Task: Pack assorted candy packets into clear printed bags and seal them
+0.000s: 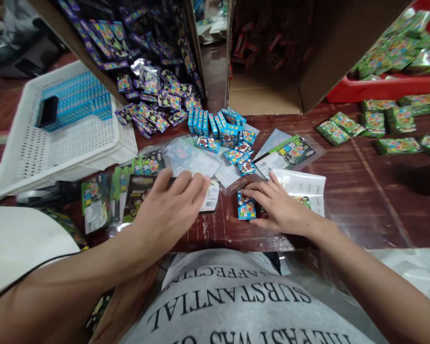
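My left hand [174, 203] lies palm down with its fingers stretched over a dark printed card [139, 188]; the card's white barcode end shows past the fingertips. My right hand [281, 205] curls over a small blue candy box [246, 205], fingers at its upper edge and thumb lower down. Part of another packet shows under that palm, mostly hidden. Beside the right hand is a white sheet [313, 188]. Ahead of the hands are clear plastic bags [195, 155], a green-and-black printed card [288, 153] and a cluster of blue boxes [218, 126].
A cardboard box [197, 52] spills purple packets [154, 102] at the back left. Another carton [265, 95] holds red packets. A white basket [75, 143] carries blue boxes and a black object [48, 112]. Green packets [374, 124] lie near a red bin [387, 91].
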`<state>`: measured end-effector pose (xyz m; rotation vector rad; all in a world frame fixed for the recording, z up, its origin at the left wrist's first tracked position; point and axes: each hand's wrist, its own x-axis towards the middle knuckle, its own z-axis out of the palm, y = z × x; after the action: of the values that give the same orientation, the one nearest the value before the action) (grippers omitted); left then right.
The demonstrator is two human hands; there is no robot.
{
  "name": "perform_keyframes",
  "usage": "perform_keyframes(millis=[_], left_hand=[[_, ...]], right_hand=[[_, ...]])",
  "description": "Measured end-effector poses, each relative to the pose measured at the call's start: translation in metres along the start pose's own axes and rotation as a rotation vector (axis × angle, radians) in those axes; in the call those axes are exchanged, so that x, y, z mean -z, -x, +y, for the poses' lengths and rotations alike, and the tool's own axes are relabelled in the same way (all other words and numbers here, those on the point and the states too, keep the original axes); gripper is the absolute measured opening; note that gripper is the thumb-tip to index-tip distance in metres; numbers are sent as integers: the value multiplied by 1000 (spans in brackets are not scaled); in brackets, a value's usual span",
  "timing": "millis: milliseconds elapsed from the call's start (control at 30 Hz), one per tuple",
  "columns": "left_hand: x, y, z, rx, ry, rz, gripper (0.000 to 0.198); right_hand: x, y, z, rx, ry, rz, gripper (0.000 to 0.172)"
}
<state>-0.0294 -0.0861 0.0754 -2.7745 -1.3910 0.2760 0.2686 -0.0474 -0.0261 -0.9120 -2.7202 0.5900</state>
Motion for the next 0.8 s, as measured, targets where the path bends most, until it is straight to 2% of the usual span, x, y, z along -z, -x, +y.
perform_keyframes(millis=[67,167,267,400,467,567,633,733,800], left_hand=[[18,-5,-2,-39,-80,21,59],[23,-4,-10,-5,-154,-5,61],[19,8,-18,58,-116,-7,54],[5,23,-18,128,32,30,75],[-7,28,-15,165,49,14,76],[-24,33,-11,154,56,-39,73],[-29,36,-9,128,93,-23,74],[-29,40,-5,96,167,94,80],[-29,44,-2,83,191,173,82]], right_hand=[[-1,-3,2,0,25,11,65],[-2,-3,4,3,30,59,62],[2,-4,0,21,-59,124,64],[8,-12,-16,-45,-404,234,76],[4,-17,-22,-120,-459,272,76],[-7,-22,-28,-184,-250,268,71],[-12,-25,-34,-208,-184,272,59],[-14,-31,-51,-287,-493,310,26],[-16,-37,-64,-325,-729,290,24]])
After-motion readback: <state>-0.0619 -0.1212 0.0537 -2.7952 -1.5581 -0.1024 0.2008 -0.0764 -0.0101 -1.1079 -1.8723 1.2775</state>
